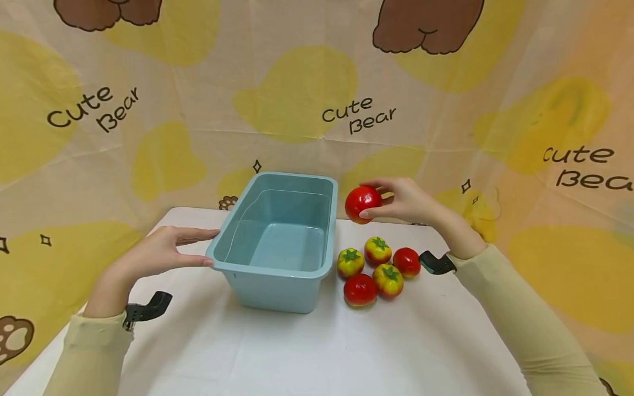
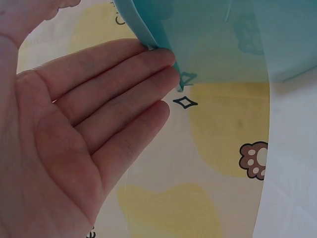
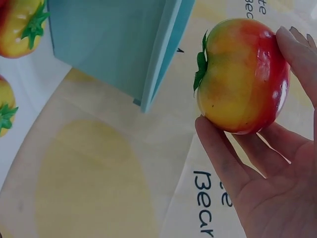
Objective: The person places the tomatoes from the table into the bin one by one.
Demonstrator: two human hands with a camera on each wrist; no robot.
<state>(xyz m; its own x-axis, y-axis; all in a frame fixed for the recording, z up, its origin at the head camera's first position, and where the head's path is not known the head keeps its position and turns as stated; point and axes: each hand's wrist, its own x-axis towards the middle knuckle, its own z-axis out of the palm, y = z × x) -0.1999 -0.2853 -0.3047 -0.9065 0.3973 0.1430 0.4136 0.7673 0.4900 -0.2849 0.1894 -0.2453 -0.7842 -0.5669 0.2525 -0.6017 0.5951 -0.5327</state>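
Closest of all, the lower corners were filled by two pale yellow-green fabric sleeves (image 1: 527,316), and beyond them, there it was: a glossy, round red-and-yellow fruit with a green leafy cap (image 1: 363,204), held aloft between the thumb and fingers of the right hand (image 1: 403,201)! It was poised just outside the right rim of a pale blue, rectangular, plastic-looking tub (image 1: 277,291), well up off the white-covered table (image 1: 317,352).

Over on the other side, the tub's left rim was touched near its near corner by the left hand (image 1: 158,250), the fingers straight, nothing gripped. Trouble could be invited there: if the rim were knocked by fruit or knuckles, the tub could be pushed askew, so lightly did it seem to be steadied.

And the grip itself! A shiny, curved skin was held mainly by the fingertips, so a slip seemed possible if the pressure were eased. Below, at the tub's right side, five more round red-and-yellow fruits (image 1: 388,281) were closely bunched; by one drop, the group could be scattered.

The black strap (image 1: 438,263) at the right wrist was seen close to the outermost red one. Whether it was touched could not be told, but by a low sweep that fruit could be rolled away.
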